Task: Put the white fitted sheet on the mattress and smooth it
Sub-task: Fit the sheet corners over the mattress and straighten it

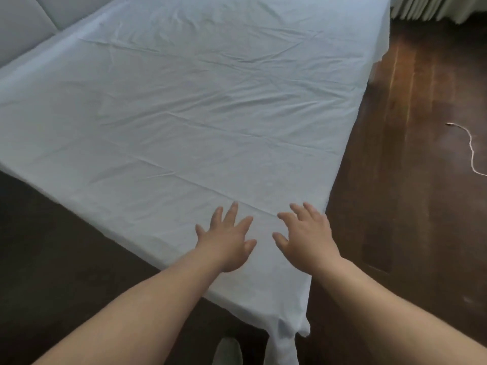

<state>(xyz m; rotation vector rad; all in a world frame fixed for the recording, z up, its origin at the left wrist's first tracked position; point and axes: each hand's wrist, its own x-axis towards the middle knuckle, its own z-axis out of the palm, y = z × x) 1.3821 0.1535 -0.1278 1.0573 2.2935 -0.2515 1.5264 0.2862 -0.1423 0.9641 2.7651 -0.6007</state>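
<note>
Nearest the camera, two bare forearms reach forward over the near corner of the bed. The left hand [226, 243] and the right hand [307, 237] both lie palm-down with fingers spread, gripping nothing, just beside each other on the white fitted sheet [184, 114].

The sheet already covers the whole visible top of the mattress [297, 306]. It appears thin, light and soft. Long shallow creases run across it, which suggests it shifts readily under a flat palm. Judgement: smooth it with open hands pushed outward from the centre. To take up slack, pinch the hem at the near corner [287, 335], where loose fabric hangs below the mattress edge and looks not fully tucked. The cloth will likely slide rather than resist, so light pressure should suffice.

The bed stands on a dark wooden floor [408, 154]. A padded grey headboard [26, 25] lies at the far left. Pale curtains [434, 7] hang at the far right. A thin white cord [471, 151] lies on the floor, well apart from the bed.
</note>
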